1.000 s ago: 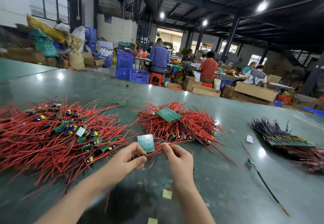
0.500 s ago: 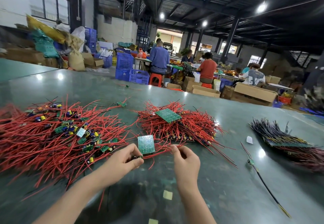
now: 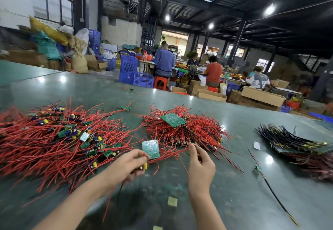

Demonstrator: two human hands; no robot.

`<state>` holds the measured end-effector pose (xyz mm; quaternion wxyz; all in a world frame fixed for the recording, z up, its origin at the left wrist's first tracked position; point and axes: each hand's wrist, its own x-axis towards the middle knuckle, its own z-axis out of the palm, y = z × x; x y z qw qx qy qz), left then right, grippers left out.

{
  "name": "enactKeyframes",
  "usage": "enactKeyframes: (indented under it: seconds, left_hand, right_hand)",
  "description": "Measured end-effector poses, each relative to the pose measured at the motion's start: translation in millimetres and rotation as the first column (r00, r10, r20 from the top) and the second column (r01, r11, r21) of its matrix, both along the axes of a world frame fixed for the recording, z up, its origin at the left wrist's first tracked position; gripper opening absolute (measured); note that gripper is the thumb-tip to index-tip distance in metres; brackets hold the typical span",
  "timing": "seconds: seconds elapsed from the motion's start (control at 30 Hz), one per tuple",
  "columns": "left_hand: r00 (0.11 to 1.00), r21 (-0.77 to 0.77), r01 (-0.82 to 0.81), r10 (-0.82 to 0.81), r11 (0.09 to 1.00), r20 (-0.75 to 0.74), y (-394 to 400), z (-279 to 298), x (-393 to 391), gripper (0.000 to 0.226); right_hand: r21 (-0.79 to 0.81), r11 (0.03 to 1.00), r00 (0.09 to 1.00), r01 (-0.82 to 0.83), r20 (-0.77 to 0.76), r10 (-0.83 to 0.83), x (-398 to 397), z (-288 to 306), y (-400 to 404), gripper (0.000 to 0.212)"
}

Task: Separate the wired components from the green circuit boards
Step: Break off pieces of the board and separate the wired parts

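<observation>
left hand [image 3: 128, 165] pinches wired component [image 3: 144, 165] | right hand [image 3: 200, 161] raised, pinching red wire [image 3: 173, 153]

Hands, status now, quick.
Left hand: pinches a small wired component.
Right hand: fingers curled near red wires; grip cannot be told.

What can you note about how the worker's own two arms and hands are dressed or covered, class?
Both forearms are bare up to the frame's bottom edge: no sleeves show. The left hand and the right hand wear no gloves. No watch, bracelet or ring is visible on either one, though the left hand is motion-blurred, so small details there cannot be made out.
</observation>
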<state>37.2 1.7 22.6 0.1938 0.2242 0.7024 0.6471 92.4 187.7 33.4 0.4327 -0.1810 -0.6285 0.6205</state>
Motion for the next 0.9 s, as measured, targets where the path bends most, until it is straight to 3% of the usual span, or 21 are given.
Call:
enactKeyframes:
  seconds: [0.13, 0.2, 0.3, 0.4, 0.47, 0.6, 0.73, 0.8, 0.9]
  left_hand:
    - [0.967, 0.356, -0.067, -0.027, 0.932, 0.253, 1.1, 7.9, -0.9, 0.028]
    - [0.949, 0.540, -0.142, -0.040, 0.830, 0.311, 0.1, 10.5, -1.7, 0.027]
    - [0.949, 0.663, -0.222, 0.002, 0.715, 0.316, -2.6, 9.5, -5.2, 0.023]
    - [0.958, 0.666, -0.267, 0.119, 0.697, 0.259, -1.7, 11.2, -3.1, 0.025]
    - [0.964, 0.654, -0.265, 0.179, 0.709, 0.196, -0.3, 11.4, -0.3, 0.024]
    - [0.966, 0.708, -0.251, 0.126, 0.660, 0.225, 2.7, 8.3, 2.0, 0.024]
    - [0.977, 0.633, -0.201, 0.203, 0.748, 0.070, 9.7, 8.7, 13.6, 0.025]
    - [0.974, 0.579, -0.170, 0.226, 0.798, -0.026, 12.1, 7.4, 17.5, 0.028]
    - [0.966, 0.517, -0.131, 0.225, 0.846, -0.124, 15.3, 5.1, 22.4, 0.027]
  right_hand:
    - [-0.051, 0.999, 0.999, -0.017, -0.050, 0.015, -0.3, 0.3, -3.6, 0.017]
    - [-0.035, 0.999, 0.999, -0.011, -0.054, 0.009, -0.5, 0.8, -7.1, 0.019]
    - [0.082, 0.997, 0.999, 0.013, -0.052, -0.009, 0.8, -0.8, -14.3, 0.026]
    - [0.331, 0.941, 0.997, 0.071, -0.036, -0.062, 1.1, -6.1, -19.3, 0.027]
    - [0.369, 0.929, 1.000, 0.013, -0.031, -0.001, 1.2, -8.7, -22.9, 0.021]
    - [0.269, 0.921, 0.959, -0.282, 0.055, 0.278, 3.6, -12.1, -38.0, 0.031]
    - [0.232, 0.828, 0.850, -0.510, 0.287, 0.442, 3.6, -13.0, -47.9, 0.038]
    - [0.142, 0.816, 0.817, -0.560, 0.260, 0.515, 3.1, -9.9, -50.7, 0.033]
    - [-0.049, 0.827, 0.823, -0.560, 0.087, 0.562, 2.8, -5.4, -51.9, 0.024]
